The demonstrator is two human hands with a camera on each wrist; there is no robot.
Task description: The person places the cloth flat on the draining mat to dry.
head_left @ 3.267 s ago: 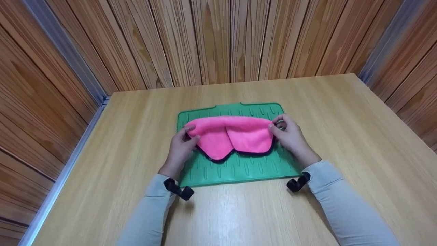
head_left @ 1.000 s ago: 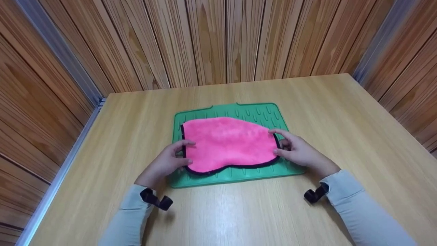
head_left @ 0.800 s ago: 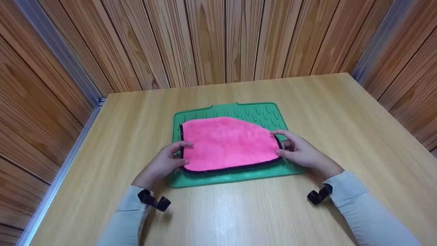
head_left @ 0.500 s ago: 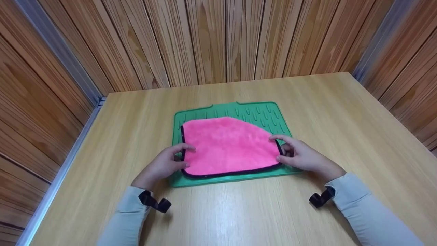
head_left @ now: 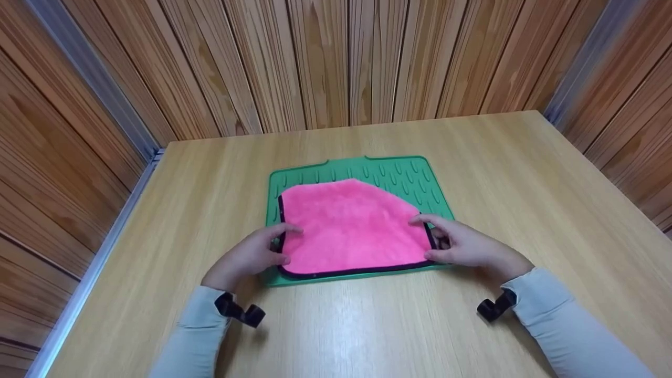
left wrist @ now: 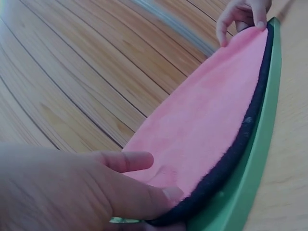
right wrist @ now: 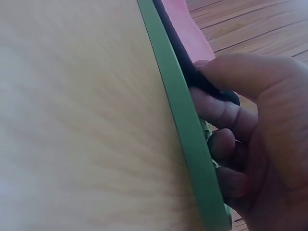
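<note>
A pink towel [head_left: 352, 228] with a dark edging lies spread over a green ridged mat [head_left: 407, 181], its far right corner slanting off. At its left edge my left hand [head_left: 254, 252] grips the near part: in the left wrist view the thumb [left wrist: 161, 197] lies on top and part of a finger shows under the edging. My right hand [head_left: 462, 241] pinches the right edge near the front corner. In the right wrist view its thumb [right wrist: 240, 72] is on top of the dark edging [right wrist: 180, 53], with curled fingers below. What lies beneath the towel is hidden.
The mat rests on a light wooden table [head_left: 346, 325]. Wood-plank walls [head_left: 325, 63] stand behind and at both sides, with a grey metal strip [head_left: 100, 262] along the left. A black strap with a small mount [head_left: 239, 310] is on each wrist.
The towel, earlier gathered with its top folded over, now lies flatter and wider. Both hands have moved apart and toward the person, drawing its near edge close to the mat's front.
</note>
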